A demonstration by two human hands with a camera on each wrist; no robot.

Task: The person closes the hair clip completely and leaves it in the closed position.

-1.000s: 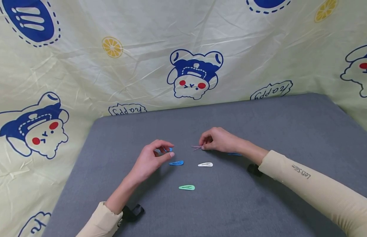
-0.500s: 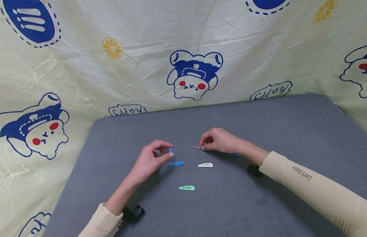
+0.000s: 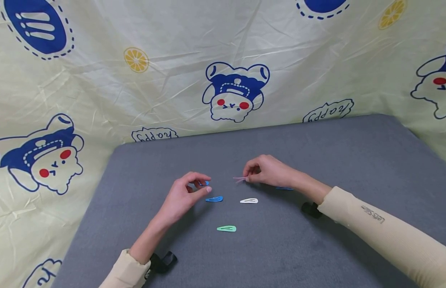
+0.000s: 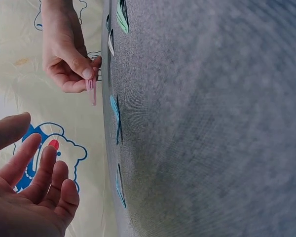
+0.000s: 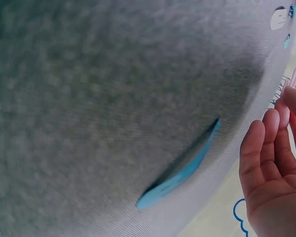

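A pink snap hair clip is pinched between the thumb and fingers of my right hand, held above the table with its narrow end pointing left. In the left wrist view the pink hair clip hangs from those fingertips. My left hand hovers to the left, fingers loosely bent and thumb apart, holding nothing. Just behind its fingers lies a blue hair clip, partly hidden. Another blue hair clip rests near the left thumb. Under the right wrist, a further blue hair clip shows in part.
A white hair clip lies on the grey table in front of the right hand, and a green hair clip lies nearer. A printed cloth hangs behind the table's far edge.
Both hands stay almost in place, with the pink hair clip still pinched in the right. The clips on the table have not moved; the head view shifts slightly.
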